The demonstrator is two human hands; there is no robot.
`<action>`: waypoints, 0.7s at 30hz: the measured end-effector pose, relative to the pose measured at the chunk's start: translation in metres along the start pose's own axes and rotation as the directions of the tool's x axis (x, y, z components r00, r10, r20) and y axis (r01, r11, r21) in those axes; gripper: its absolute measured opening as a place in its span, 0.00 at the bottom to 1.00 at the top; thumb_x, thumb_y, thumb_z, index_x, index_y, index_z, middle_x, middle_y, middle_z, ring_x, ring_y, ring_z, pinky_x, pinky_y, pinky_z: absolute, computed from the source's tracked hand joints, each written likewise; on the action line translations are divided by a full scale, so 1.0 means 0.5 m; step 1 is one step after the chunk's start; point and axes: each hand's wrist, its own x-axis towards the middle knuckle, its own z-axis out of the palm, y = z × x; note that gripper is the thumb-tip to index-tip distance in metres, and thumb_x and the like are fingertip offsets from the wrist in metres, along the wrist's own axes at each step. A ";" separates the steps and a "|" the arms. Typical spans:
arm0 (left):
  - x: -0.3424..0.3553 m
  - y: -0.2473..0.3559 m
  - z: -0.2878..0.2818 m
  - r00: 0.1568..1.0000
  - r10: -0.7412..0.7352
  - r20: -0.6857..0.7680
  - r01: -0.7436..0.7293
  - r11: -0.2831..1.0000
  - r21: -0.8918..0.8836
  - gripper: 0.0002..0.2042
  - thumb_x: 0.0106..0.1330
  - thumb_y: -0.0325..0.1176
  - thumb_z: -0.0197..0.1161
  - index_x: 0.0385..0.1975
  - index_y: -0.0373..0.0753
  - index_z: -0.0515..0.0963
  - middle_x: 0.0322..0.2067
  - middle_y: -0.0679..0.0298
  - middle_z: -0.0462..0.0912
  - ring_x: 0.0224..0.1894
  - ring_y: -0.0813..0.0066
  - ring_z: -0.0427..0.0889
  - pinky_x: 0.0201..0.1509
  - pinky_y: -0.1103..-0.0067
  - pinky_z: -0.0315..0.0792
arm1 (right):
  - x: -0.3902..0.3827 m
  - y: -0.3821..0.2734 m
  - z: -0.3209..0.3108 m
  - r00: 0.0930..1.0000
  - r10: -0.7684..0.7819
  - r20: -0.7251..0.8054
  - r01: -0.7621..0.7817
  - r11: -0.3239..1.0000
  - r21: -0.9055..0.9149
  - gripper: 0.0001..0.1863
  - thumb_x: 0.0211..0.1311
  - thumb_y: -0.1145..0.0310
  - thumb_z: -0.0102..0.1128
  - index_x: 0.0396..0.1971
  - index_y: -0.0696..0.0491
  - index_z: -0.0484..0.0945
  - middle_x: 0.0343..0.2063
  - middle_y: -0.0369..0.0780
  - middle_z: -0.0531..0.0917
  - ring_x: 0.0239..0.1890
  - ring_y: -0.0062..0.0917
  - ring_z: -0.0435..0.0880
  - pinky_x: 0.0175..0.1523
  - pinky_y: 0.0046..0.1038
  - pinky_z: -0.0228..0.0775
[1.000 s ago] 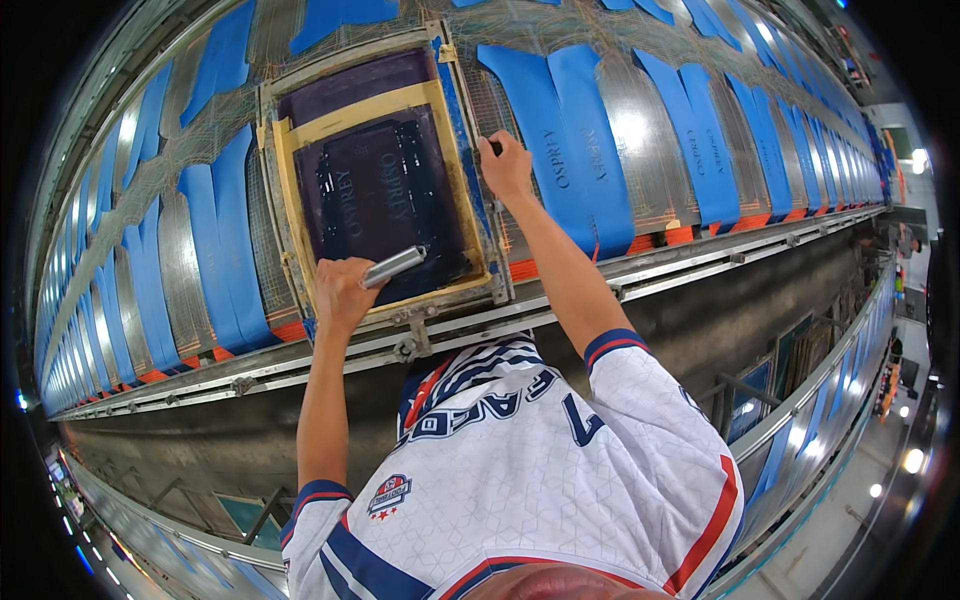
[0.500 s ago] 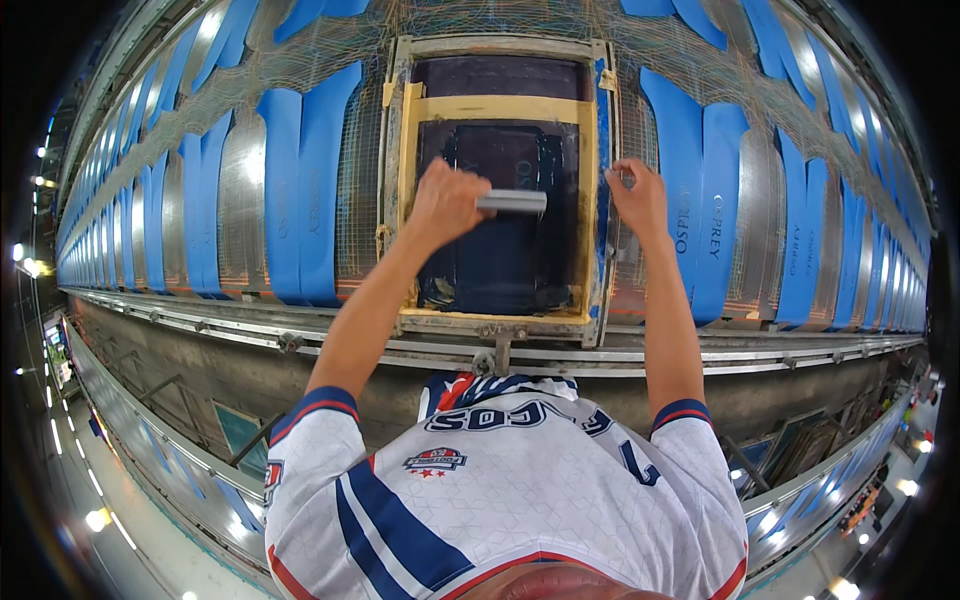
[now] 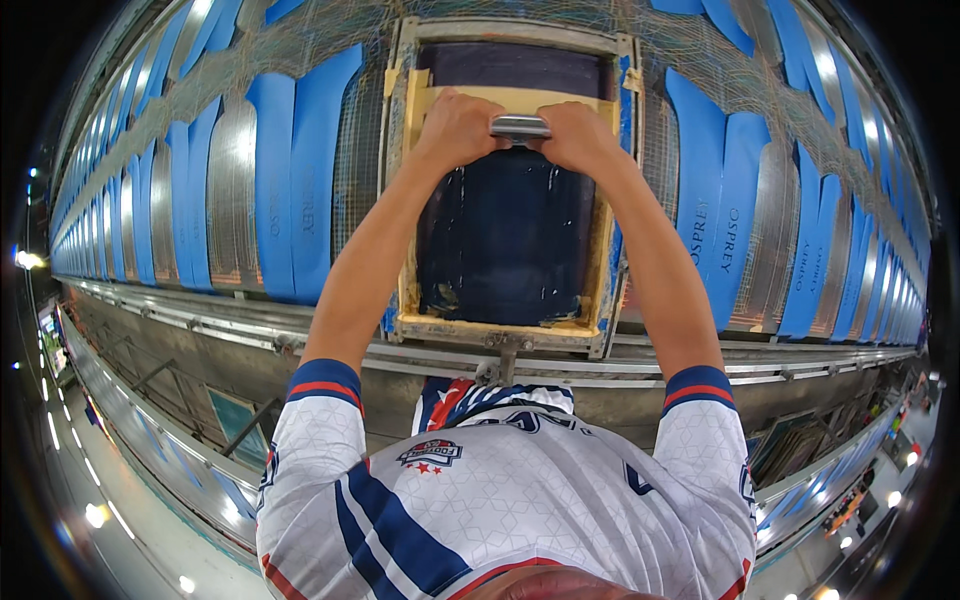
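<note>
As hands (image 3: 457,130) gripping bar (image 3: 520,126) overlap tape (image 3: 522,98), blue panels (image 3: 315,185) alongside

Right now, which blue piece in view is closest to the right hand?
The left piece of the near-row pair just right of the frame; every other blue piece in view lies farther from the right hand.

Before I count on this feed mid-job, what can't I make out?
All in the head view:
- Most fingertips of the left hand and right hand: hidden by the hands themselves.
- Underside of the bar: turned away from the camera.
- Whatever lies under the screen: its dark surface hides it.
- Upper-right blue piece: cut off by the top edge.
</note>
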 end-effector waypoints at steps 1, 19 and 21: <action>-0.015 0.006 0.012 1.000 -0.007 -0.009 0.007 1.000 0.017 0.11 0.48 0.39 0.78 0.23 0.44 0.81 0.20 0.60 0.81 0.28 0.56 0.81 0.40 0.64 0.71 | -0.018 -0.005 0.004 1.000 -0.006 -0.005 0.005 1.000 -0.024 0.12 0.54 0.62 0.69 0.32 0.55 0.82 0.31 0.47 0.86 0.38 0.46 0.85 0.47 0.43 0.74; -0.102 0.057 0.019 0.997 0.075 -0.019 -0.072 0.991 0.110 0.12 0.48 0.42 0.76 0.22 0.46 0.80 0.23 0.64 0.83 0.31 0.61 0.82 0.41 0.66 0.65 | -0.124 -0.037 0.028 0.980 -0.166 -0.105 0.153 0.981 -0.122 0.12 0.52 0.62 0.72 0.27 0.54 0.81 0.27 0.48 0.84 0.35 0.48 0.83 0.44 0.46 0.73; -0.025 0.011 0.012 0.999 0.002 0.037 -0.005 0.997 0.076 0.11 0.48 0.44 0.77 0.25 0.47 0.83 0.22 0.64 0.83 0.30 0.59 0.82 0.44 0.64 0.68 | -0.046 -0.006 0.002 0.995 -0.093 -0.037 0.089 0.992 -0.092 0.13 0.54 0.60 0.71 0.29 0.54 0.81 0.29 0.49 0.85 0.38 0.48 0.84 0.44 0.46 0.74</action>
